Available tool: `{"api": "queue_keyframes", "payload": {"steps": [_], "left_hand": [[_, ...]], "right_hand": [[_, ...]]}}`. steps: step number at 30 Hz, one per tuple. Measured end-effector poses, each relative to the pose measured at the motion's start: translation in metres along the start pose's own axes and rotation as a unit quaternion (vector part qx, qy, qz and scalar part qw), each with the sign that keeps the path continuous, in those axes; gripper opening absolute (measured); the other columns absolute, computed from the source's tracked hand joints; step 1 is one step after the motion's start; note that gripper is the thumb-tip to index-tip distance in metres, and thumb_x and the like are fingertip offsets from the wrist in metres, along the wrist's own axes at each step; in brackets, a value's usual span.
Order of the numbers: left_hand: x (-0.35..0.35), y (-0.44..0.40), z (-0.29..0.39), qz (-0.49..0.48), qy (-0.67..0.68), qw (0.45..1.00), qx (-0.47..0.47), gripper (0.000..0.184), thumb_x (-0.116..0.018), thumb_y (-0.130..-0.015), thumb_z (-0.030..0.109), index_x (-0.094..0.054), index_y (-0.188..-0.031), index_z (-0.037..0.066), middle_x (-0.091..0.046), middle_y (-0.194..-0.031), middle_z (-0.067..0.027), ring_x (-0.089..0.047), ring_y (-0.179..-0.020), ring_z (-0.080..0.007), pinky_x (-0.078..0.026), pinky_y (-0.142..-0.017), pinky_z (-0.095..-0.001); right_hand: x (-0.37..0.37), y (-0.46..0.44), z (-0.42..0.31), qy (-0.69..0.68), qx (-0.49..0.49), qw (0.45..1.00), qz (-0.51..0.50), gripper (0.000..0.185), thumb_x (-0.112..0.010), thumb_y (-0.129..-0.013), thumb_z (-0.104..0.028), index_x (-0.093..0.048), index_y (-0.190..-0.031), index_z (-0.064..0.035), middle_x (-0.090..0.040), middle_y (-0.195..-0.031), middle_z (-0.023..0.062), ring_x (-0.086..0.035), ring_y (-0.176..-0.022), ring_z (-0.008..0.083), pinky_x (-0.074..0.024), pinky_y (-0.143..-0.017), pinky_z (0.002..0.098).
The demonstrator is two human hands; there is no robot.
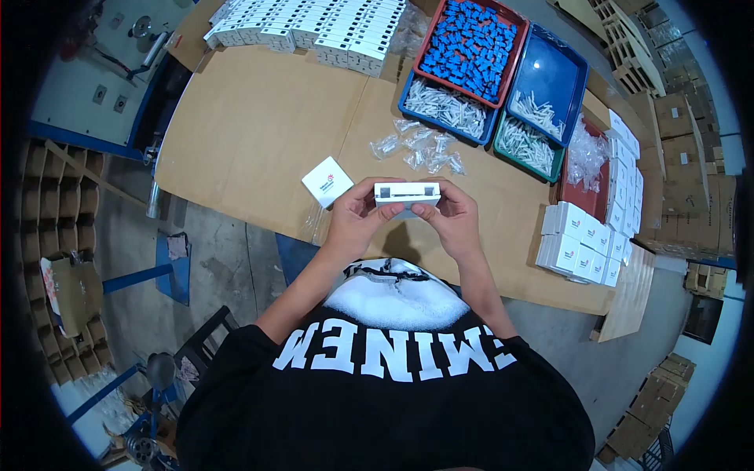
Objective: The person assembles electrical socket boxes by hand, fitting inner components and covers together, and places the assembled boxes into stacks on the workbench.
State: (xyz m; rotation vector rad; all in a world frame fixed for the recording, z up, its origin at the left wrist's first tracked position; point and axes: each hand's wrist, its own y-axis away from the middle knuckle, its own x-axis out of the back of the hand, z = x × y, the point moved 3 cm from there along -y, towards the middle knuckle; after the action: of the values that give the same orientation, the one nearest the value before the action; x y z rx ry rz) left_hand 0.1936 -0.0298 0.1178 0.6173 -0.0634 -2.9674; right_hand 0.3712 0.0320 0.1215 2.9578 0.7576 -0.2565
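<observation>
Both hands grip a small white box (407, 191) above the near edge of the cardboard-covered table. My left hand (359, 218) holds its left end, and my right hand (455, 220) holds the right end. Both thumbs press the side facing me, while the other fingers are partly hidden behind the box. Its upturned narrow face shows a dark slot and dark squares near the ends. Beside my left hand lies a white square box (327, 182) with a small printed logo. Several clear plastic bags (424, 147) with small parts lie beyond my hands.
Rows of white boxes (345, 49) line the far side of the table (259, 118). A red tray (503, 100) of blue parts overlaps a blue tray (485, 141) of white pieces. Another blue tray (550, 67) sits over a green tray (554, 174). White boxes (581, 243) are stacked at right.
</observation>
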Motion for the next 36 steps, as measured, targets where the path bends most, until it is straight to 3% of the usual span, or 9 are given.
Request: {"api": "queue_keyframes", "payload": {"steps": [17,20,22,25,28,31,33,35,36], "left_hand": [[-0.004,-0.002,-0.008,-0.038,-0.026,0.999,0.016,0.031,-0.074,-0.096,0.005,-0.065,-0.125,-0.002,-0.071,-0.116,-0.0082,-0.066,-0.109,-0.0148,-0.054,-0.096,-0.0298],[-0.005,-0.006,-0.017,0.012,-0.035,0.999,0.039,0.030,-0.074,-0.096,0.007,-0.066,-0.124,0.000,-0.071,-0.111,-0.0058,-0.065,-0.102,-0.0110,-0.054,-0.093,-0.0282],[-0.001,-0.008,-0.033,0.126,-0.089,0.988,0.000,0.028,-0.074,-0.096,0.007,-0.065,-0.121,-0.001,-0.071,-0.109,-0.0061,-0.065,-0.100,-0.0119,-0.053,-0.093,-0.0281],[-0.004,-0.006,-0.047,0.049,-0.180,0.982,-0.017,0.047,-0.076,-0.094,0.009,-0.054,-0.134,-0.001,-0.063,-0.127,-0.0131,-0.062,-0.117,-0.0189,-0.054,-0.096,-0.0320],[-0.025,0.002,-0.039,-0.068,-0.051,0.993,0.085,0.054,-0.061,-0.104,0.018,-0.040,-0.150,0.001,-0.051,-0.147,-0.0185,-0.051,-0.137,-0.0261,-0.049,-0.107,-0.0389],[-0.042,0.006,-0.035,-0.148,-0.074,0.981,0.105,0.061,-0.055,-0.107,0.035,-0.036,-0.156,0.003,-0.051,-0.150,-0.0162,-0.055,-0.132,-0.0240,-0.048,-0.108,-0.0378],[-0.050,0.005,-0.034,-0.165,-0.077,0.975,0.126,0.061,-0.055,-0.108,0.035,-0.036,-0.156,0.004,-0.052,-0.151,-0.0168,-0.057,-0.130,-0.0247,-0.048,-0.107,-0.0376],[-0.050,0.002,-0.038,-0.176,-0.075,0.970,0.149,0.061,-0.054,-0.108,0.035,-0.036,-0.157,0.004,-0.052,-0.151,-0.0173,-0.060,-0.128,-0.0254,-0.049,-0.106,-0.0373],[-0.046,-0.001,-0.044,-0.172,-0.103,0.964,0.175,0.056,-0.054,-0.108,0.030,-0.038,-0.155,0.004,-0.052,-0.151,-0.0182,-0.061,-0.127,-0.0260,-0.050,-0.106,-0.0379]], "right_hand": [[0.015,0.007,0.012,0.038,-0.020,0.999,-0.017,0.032,-0.078,-0.091,-0.003,-0.068,-0.120,0.0004,-0.073,-0.112,0.0062,-0.069,-0.107,0.0155,-0.0550,-0.091,0.0304],[0.001,0.005,0.023,0.023,-0.042,0.996,0.071,0.043,-0.082,-0.087,-0.007,-0.065,-0.126,-0.0004,-0.071,-0.120,0.0100,-0.067,-0.111,0.0186,-0.0547,-0.093,0.0341],[-0.004,0.009,0.008,0.245,0.006,0.952,0.181,0.059,-0.085,-0.082,-0.013,-0.059,-0.134,-0.0005,-0.065,-0.131,0.0147,-0.064,-0.119,0.0242,-0.0532,-0.097,0.0396],[0.006,0.014,0.028,0.228,0.003,0.973,0.032,0.088,-0.081,-0.081,-0.016,-0.038,-0.155,0.0020,-0.051,-0.148,0.0233,-0.053,-0.136,0.0334,-0.0446,-0.112,0.0407],[0.020,0.026,0.018,0.261,0.033,0.964,0.030,0.098,-0.082,-0.079,-0.018,-0.030,-0.160,-0.0007,-0.042,-0.156,0.0228,-0.044,-0.144,0.0331,-0.0392,-0.116,0.0411],[0.045,0.039,0.017,0.290,0.058,0.953,0.071,0.097,-0.083,-0.079,-0.018,-0.032,-0.160,-0.0008,-0.040,-0.158,0.0216,-0.043,-0.145,0.0319,-0.0391,-0.116,0.0404],[0.060,0.050,0.015,0.319,0.072,0.941,0.089,0.093,-0.082,-0.081,-0.017,-0.033,-0.159,-0.0008,-0.039,-0.159,0.0197,-0.042,-0.145,0.0301,-0.0394,-0.116,0.0392],[0.087,0.062,0.022,0.027,-0.004,0.987,0.157,0.086,-0.079,-0.085,-0.013,-0.036,-0.159,-0.0021,-0.047,-0.153,0.0142,-0.051,-0.137,0.0257,-0.0419,-0.114,0.0369],[0.105,0.068,0.024,0.009,-0.005,0.978,0.207,0.083,-0.075,-0.086,-0.009,-0.036,-0.159,-0.0044,-0.050,-0.150,0.0140,-0.055,-0.132,0.0237,-0.0457,-0.109,0.0361]]}}
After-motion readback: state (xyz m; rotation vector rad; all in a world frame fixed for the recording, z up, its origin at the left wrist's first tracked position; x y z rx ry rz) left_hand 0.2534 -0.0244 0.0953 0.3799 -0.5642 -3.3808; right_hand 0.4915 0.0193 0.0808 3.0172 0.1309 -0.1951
